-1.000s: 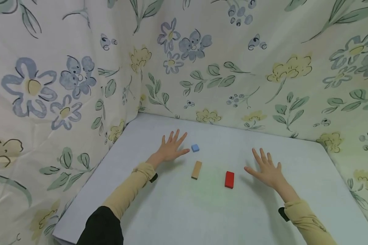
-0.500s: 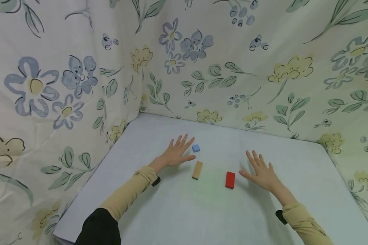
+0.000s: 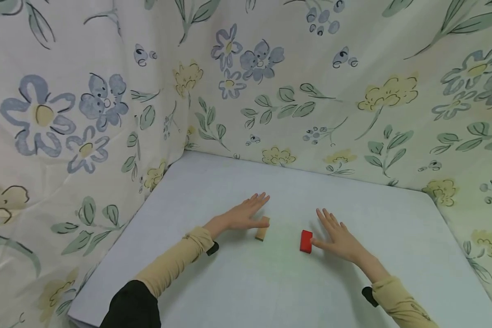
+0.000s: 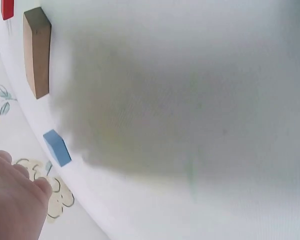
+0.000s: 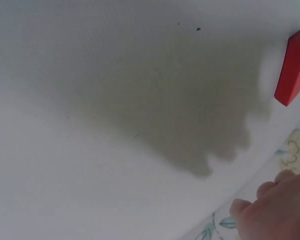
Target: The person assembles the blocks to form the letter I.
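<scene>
My left hand (image 3: 242,216) is held over the white table with straight fingers, its thumb crossing above a plain wooden block (image 3: 260,234). In the head view this hand hides a small blue block (image 4: 57,148), which shows on the table in the left wrist view. Both hands hold nothing. My right hand (image 3: 340,240), fingers extended, is to the right of a red block (image 3: 305,241); the thumb tip overlaps its right edge in the head view. Whether the thumb touches it, I cannot tell. In the right wrist view, the red block (image 5: 293,69) lies apart from the fingers (image 5: 277,205).
The white tabletop (image 3: 279,291) carries the blocks. Floral cloth (image 3: 295,91) hangs along its back and left side. Dark bands (image 3: 370,296) sit at both wrists, and the hands cast shadows on the table.
The left hand has moved right and toward the person, now covering the blue block and part of the wooden one. The right hand has moved left to the red block. The blocks on view stay put.
</scene>
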The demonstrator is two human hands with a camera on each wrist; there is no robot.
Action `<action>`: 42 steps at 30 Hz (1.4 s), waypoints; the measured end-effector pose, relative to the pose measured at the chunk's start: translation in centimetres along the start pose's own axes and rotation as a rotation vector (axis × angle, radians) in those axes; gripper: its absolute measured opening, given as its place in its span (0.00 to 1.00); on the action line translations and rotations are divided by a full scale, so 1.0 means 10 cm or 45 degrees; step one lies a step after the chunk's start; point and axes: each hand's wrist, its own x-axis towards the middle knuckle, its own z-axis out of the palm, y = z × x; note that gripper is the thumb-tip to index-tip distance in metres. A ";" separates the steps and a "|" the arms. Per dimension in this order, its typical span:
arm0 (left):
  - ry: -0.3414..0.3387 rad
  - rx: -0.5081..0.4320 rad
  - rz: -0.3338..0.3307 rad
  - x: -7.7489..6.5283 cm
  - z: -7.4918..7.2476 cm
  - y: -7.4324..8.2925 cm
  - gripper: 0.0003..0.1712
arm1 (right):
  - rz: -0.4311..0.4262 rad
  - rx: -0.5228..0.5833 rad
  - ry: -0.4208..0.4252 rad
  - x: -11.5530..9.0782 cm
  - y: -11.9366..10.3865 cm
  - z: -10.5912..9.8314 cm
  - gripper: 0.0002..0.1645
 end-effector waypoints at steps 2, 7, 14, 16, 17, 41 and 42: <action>-0.018 -0.017 0.023 -0.01 0.03 0.01 0.53 | -0.016 0.033 -0.016 0.00 -0.04 0.02 0.58; -0.049 -0.080 0.045 -0.02 0.08 0.03 0.55 | -0.040 0.101 -0.051 -0.02 -0.10 0.04 0.57; -0.092 -0.169 0.050 0.00 0.14 0.02 0.56 | -0.021 0.215 -0.103 -0.04 -0.12 0.08 0.59; -0.104 -0.178 0.060 0.00 0.16 0.01 0.57 | -0.003 0.243 -0.125 -0.05 -0.12 0.10 0.60; -0.110 -0.190 0.065 0.00 0.18 0.00 0.57 | 0.002 0.251 -0.134 -0.05 -0.12 0.11 0.60; -0.118 -0.268 0.021 -0.01 0.30 -0.15 0.58 | -0.002 0.307 0.005 -0.11 -0.06 0.37 0.56; -0.115 -0.266 0.030 -0.02 0.29 -0.16 0.57 | -0.005 0.306 0.018 -0.11 -0.06 0.38 0.56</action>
